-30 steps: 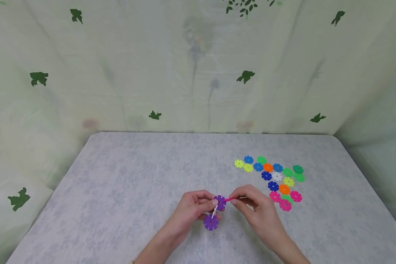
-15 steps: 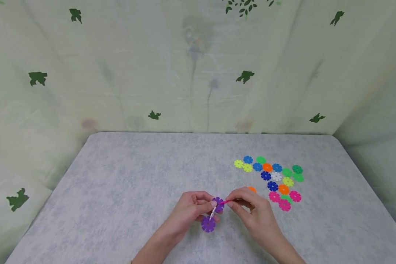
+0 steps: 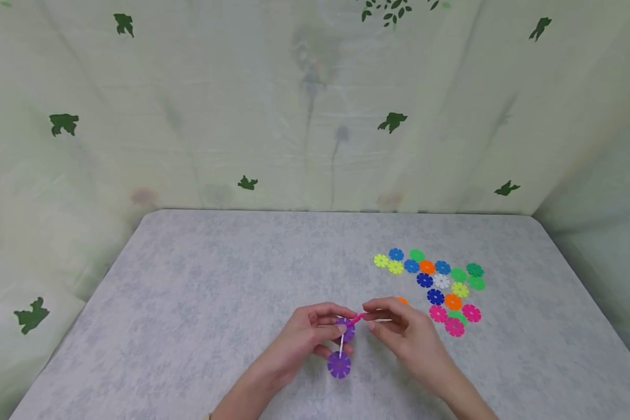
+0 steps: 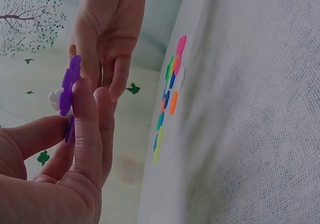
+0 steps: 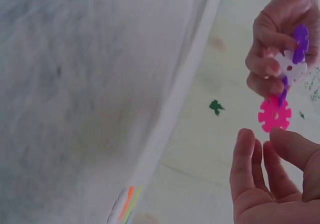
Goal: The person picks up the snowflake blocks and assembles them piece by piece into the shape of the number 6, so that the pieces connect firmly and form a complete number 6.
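Note:
My left hand (image 3: 312,332) pinches the upper purple notched disc (image 3: 349,333) of a small chain of interlocking plastic discs. A white disc (image 5: 296,70) joins it to a second purple disc (image 3: 339,366), which hangs below the fingers. Slotted into the upper purple disc, on the side facing my right hand (image 3: 406,335), is a pink disc (image 5: 275,117). In the right wrist view, my right thumb and fingers stand apart right at the pink disc's edge, with nothing between them. Both hands are raised over the grey table.
Loose notched discs lie flat in a group at the right of the table (image 3: 215,280), among them a white disc (image 3: 441,281) and a pink disc (image 3: 471,313). An orange disc (image 3: 402,300) shows partly behind my right hand. A patterned curtain (image 3: 199,116) hangs behind the table.
My right hand held the pink disc and pushed it toward the purple one; now its fingers have come off it. The chain has tilted, its lower purple disc swinging down.

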The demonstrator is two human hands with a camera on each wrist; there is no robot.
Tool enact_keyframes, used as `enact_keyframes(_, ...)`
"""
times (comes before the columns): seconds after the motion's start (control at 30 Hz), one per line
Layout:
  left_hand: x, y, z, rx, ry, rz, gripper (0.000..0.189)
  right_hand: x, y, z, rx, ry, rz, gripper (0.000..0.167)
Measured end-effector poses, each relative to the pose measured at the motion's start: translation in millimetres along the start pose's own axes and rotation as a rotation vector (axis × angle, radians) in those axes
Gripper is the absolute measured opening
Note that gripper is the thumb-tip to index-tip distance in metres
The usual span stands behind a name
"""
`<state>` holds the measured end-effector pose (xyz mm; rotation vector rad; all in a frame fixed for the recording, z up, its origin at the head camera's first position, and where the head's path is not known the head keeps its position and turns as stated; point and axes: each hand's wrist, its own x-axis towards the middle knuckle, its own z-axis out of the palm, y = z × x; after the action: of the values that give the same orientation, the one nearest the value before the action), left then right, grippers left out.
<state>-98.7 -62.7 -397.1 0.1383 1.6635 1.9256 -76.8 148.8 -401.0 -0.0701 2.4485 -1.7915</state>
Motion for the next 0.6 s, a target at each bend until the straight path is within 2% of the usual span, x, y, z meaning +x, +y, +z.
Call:
enact_keyframes(0.2,0.7,0.5,-2.1,0.006,0.008,-0.023,0.022,2.0,-1,-12,-0.092,0.0,0.068,0.032)
enact_keyframes(0.47,2.2,1.1,-4.2,-0.015,0.02,-0.019,0.025,3.7,9,-41,-0.263,-0.014,0.069,0.031)
enact_keyframes(0.6,1.9,0.9,-5.4,-0.018,0.024,-0.016,0.023,1.6,15,-57,-0.352,-0.038,0.039,0.032)
